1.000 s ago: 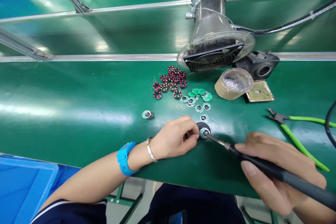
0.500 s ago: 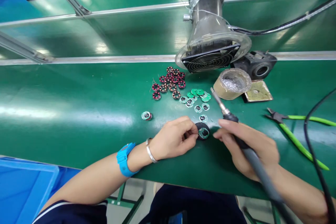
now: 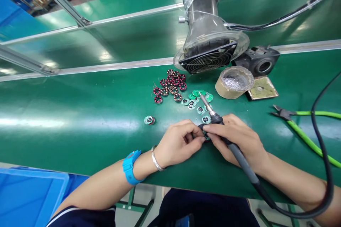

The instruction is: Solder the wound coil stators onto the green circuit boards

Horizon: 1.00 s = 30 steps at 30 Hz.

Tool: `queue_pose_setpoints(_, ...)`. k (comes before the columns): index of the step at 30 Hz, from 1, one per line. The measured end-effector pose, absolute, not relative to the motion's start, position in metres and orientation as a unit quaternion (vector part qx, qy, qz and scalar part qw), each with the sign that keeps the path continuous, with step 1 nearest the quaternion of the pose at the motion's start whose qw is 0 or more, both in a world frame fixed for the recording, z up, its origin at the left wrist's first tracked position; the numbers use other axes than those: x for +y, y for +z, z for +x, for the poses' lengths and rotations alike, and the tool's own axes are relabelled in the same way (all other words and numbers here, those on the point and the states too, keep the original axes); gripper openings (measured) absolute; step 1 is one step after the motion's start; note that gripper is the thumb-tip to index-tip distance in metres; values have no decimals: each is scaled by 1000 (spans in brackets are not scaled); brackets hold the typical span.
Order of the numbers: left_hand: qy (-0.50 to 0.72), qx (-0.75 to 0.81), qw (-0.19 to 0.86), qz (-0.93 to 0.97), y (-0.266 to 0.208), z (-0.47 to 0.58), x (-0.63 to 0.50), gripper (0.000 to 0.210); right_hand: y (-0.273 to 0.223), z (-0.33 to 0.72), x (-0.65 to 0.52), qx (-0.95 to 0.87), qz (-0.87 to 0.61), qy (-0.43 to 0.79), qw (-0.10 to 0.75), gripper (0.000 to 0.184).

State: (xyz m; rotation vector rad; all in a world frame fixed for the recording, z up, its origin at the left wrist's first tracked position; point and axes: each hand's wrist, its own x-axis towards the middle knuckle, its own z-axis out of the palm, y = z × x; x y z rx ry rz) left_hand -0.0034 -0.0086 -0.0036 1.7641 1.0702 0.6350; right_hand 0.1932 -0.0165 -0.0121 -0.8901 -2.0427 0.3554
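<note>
My left hand (image 3: 183,140) is closed, its thumb and fingertips pinched at the edge of a small round circuit board (image 3: 206,137) on a dark round base. My right hand (image 3: 239,138) grips a soldering iron (image 3: 243,161), whose metal tip points up and away over the loose boards. The right thumb and fingertips also meet at that same board and hide most of it. Just beyond lie several loose round circuit boards (image 3: 192,104), some green side up. To the left sits one board stacked on a coil (image 3: 149,120).
Several wound copper coils (image 3: 170,82) lie behind the boards. A fume extractor (image 3: 210,56) hangs above. Right of it stand a round tub (image 3: 231,90) of solder bits, an iron stand (image 3: 262,62) and a sponge tray (image 3: 262,88). Green-handled cutters (image 3: 301,131) lie at right, near the iron's black cable (image 3: 319,120).
My right hand has moved left with the soldering iron, bringing its fingertips to the board beside my left hand. The left hand stays at the board. The view has shifted slightly.
</note>
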Motion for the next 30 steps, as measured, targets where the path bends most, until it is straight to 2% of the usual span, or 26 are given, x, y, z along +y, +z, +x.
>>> queue_pose_setpoints(6,246,463,505,686,0,3,-9,6,-11,194,-15,-844,-291,126,432,39)
queue_pose_setpoints(19,256,470,518,667,-1,4,-11,3,-14,192,-18,-831,-312,125,443,39)
queue_pose_setpoints(25,248,479,514,667,-1,2,-11,6,-12,193,-21,-833,-299,138,444,45)
queue_pose_setpoints(30,223,485,525,662,0,-1,-11,5,-8,193,-21,-842,-287,151,431,41)
